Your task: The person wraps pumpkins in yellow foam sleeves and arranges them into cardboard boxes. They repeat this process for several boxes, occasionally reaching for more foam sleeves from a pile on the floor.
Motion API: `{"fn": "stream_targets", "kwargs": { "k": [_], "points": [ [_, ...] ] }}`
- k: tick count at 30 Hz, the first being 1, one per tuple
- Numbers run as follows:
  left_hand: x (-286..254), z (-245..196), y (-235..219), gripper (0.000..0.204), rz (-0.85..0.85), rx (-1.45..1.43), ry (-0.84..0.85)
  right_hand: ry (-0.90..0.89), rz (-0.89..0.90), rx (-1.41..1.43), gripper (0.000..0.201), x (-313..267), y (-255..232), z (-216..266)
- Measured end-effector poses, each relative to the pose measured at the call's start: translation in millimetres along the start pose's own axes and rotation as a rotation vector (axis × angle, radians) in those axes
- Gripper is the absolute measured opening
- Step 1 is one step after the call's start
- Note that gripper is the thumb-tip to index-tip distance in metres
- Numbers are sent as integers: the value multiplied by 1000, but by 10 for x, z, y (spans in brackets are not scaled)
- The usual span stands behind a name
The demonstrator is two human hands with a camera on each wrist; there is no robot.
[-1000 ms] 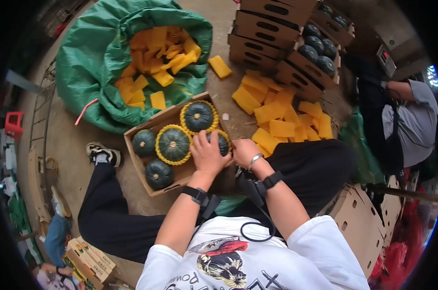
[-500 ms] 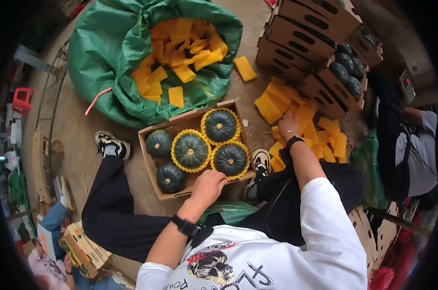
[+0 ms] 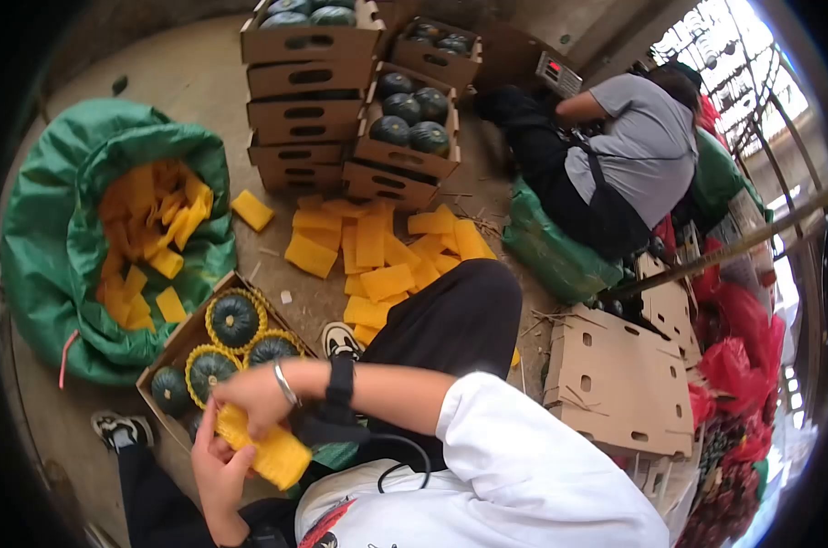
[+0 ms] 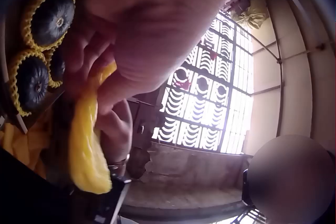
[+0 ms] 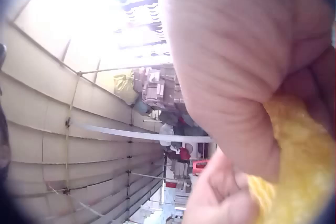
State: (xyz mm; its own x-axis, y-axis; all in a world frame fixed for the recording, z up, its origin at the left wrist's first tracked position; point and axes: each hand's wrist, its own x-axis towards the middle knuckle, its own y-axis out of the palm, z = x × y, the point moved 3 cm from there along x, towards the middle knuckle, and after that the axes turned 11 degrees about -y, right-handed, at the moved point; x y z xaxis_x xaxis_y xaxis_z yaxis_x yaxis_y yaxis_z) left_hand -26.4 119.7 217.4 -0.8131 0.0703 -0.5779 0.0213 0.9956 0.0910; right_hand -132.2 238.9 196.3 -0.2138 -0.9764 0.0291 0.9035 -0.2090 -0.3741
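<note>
Over the near side of a cardboard box, both hands hold a yellow foam net sleeve (image 3: 282, 457). My left hand (image 3: 220, 470) grips its left end between thumb and fingers. My right hand (image 3: 259, 397) pinches it from above, fingers at its upper edge. The sleeve (image 4: 89, 150) hangs flattened between the hands in the left wrist view. In the box (image 3: 164, 424), three dark green pumpkins (image 3: 234, 320) wear yellow nets. A bare pumpkin (image 3: 168, 391) sits at the left; another is mostly hidden behind the hands.
A green sack (image 3: 44, 247) of yellow nets stands left of the box. Loose nets (image 3: 387, 265) lie in a pile ahead. Stacked cartons (image 3: 304, 119) with pumpkins rise behind. Another person (image 3: 628, 137) sits at right, near flat cardboard (image 3: 624, 393).
My right hand went from the box to the net pile, then back with a yellow net. My left hand left the box edge and now grips that net too. The head view swung right.
</note>
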Motion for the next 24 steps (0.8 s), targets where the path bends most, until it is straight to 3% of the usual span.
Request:
{"fn": "stream_targets", "kwargs": {
  "k": [1, 2, 3, 4, 6, 8, 9, 11, 13, 15, 16, 17, 18, 19, 21, 23, 24],
  "points": [
    [2, 108, -86, 79, 7, 17, 13, 157, -81, 265, 52, -87, 123, 60],
    [28, 340, -225, 68, -33, 24, 70, 166, -87, 364, 37, -173, 234, 104],
    [39, 464, -339, 57, -74, 27, 122, 239, -36, 345, 26, -236, 361, 114],
    [31, 455, -394, 57, -74, 31, 124, 182, 7, 259, 24, -235, 561, -6],
    [-12, 524, -404, 40, 77, 158, -157, 123, 53, 180, 23, -266, 819, -173],
    [0, 545, -245, 38, 142, 69, -109, -89, -228, -2, 21, -292, 836, -173],
    [14, 552, -176, 35, 199, -21, -58, -80, -277, 61, 21, -283, 776, -130],
    [15, 610, -228, 44, 148, -49, -108, -241, -499, -26, 20, -259, 619, -139],
    [-47, 496, -116, 53, 469, -261, -76, 114, -880, 867, 20, -233, 530, -409],
    [11, 508, -89, 52, 139, -268, 262, 125, -745, 1175, 25, -256, 470, -199],
    [117, 623, -222, 45, -68, -103, 378, 88, -529, 1230, 32, -245, 558, -50],
    [139, 713, -420, 38, -283, 82, 462, 48, -429, 824, 33, -240, 649, -104],
    [53, 710, -541, 33, -493, 280, 379, 84, -492, 103, 28, -234, 593, -54],
    [-5, 691, -608, 29, -683, 472, 274, 181, -504, -165, 23, -191, 539, 18],
    [-18, 671, -627, 26, -751, 520, 264, 79, -627, -530, 21, -133, 509, -20],
    [-5, 689, -507, 29, -281, 264, 355, 0, -546, -523, 19, 84, 583, -38],
    [13, 684, -408, 30, 67, -227, 244, -41, -505, -553, 18, 165, 608, -67]
  ]
}}
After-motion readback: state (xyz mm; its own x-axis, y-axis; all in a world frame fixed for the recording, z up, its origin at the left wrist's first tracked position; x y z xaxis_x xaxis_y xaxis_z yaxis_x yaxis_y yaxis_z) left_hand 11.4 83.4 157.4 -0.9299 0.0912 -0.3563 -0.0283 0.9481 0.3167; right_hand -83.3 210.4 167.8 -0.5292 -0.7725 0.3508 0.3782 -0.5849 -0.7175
